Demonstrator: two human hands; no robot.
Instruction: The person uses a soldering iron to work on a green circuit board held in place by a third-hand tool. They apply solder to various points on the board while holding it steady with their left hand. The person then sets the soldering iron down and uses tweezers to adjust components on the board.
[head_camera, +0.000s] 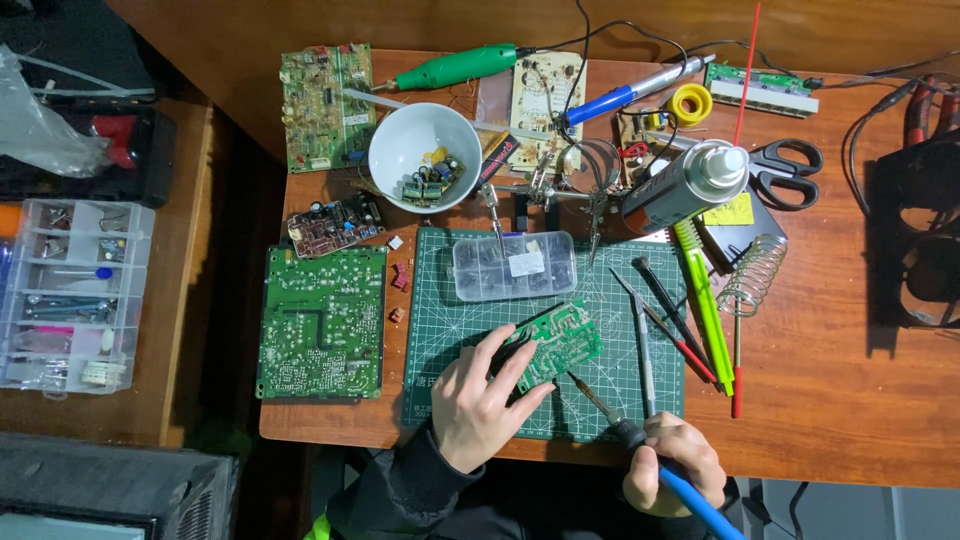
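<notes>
On a green cutting mat (440, 330), the left hand (478, 400) clasps a small circuit board (558, 343) near the mat's centre. The right hand (675, 470), fisted around a blue-handled soldering iron (640, 445) at the mat's near edge, aims its tip at the board.

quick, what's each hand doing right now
Left hand: closed on the small green circuit board.
Right hand: closed on the blue-handled soldering iron.
</notes>
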